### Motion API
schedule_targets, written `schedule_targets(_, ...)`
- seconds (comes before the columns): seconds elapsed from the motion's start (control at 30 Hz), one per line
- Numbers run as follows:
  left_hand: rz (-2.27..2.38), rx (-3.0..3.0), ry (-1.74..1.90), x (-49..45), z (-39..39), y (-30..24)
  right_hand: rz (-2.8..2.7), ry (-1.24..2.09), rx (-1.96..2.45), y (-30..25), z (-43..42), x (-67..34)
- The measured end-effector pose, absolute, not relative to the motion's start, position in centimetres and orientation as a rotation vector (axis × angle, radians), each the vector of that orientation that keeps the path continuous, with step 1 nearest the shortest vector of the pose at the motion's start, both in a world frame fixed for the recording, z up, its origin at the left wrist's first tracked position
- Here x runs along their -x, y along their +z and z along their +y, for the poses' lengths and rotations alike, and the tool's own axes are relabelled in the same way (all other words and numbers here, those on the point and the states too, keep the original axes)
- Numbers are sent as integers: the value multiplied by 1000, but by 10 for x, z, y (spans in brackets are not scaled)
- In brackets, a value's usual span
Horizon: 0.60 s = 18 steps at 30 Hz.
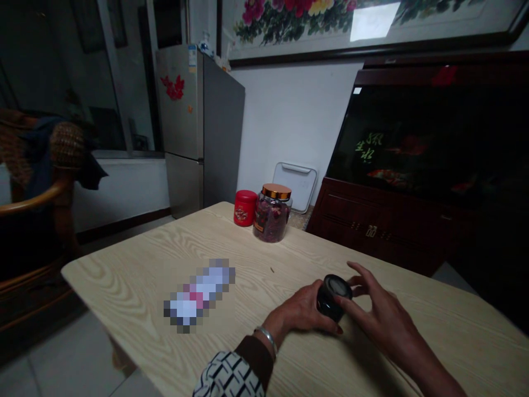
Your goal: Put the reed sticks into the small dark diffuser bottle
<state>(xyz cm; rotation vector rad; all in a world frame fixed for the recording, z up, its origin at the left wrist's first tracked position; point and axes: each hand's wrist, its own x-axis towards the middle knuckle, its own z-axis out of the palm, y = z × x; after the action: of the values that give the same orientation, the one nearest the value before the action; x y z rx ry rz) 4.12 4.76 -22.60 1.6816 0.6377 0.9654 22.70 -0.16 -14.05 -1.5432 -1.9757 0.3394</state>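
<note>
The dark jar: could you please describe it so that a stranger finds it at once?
Find the pale wooden table, then the left hand and right hand over its near side. The dark jar is between them. Unlike the red canister and copper-lidded jar farther back, it looks nearly black.

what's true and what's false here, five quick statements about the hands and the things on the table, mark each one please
1. The left hand grips the black container. True.
2. The right hand lies flat on the table. False: its fingers are raised beside the container.
3. In the picture, the red tin stands left of the clear jar. True.
4. The clear jar has a white lid. False: its lid is copper-coloured.
5. A bracelet is on the left wrist. True.
</note>
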Motion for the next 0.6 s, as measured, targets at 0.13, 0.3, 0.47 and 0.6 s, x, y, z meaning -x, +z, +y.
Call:
schedule_targets(0.13, 721, -1733, 934, -41, 47, -225, -1913, 308, 1519, -138, 3, -231)
schedule_targets(0.3, 676, -1724, 959, -43, 48, -227, -2038, 584, 1359, -141, 4, -228)
schedule_targets(0.47, 687, -1723, 957, -43, 48, -226, -1942, 274, 1438, -153, 6, -212)
schedule_targets(0.6, 659, -1727, 961, -44, 47, -226, -1891, 119, 1463, -162, 6, -204)
